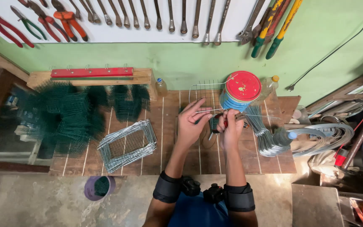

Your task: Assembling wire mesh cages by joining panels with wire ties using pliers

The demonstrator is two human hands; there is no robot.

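Right now the left hand [193,122] pinches a thin bare steel wire [209,111] over the wooden slat bench [164,155], while the right hand [231,126] is closed around small red-handled pliers [227,124] at the same wire. Looks like a bending step on the unfinished silver wire-mesh basket [204,90] just behind; the next bend calls for a steady pinch.

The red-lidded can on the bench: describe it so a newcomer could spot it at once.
Start at the wooden workbench below the green wall. At its back edge, just beyond the right hand, stands the round can. Its paint-spattered red lid and blue side set it apart from the clear bottles and grey wire bundles nearby.
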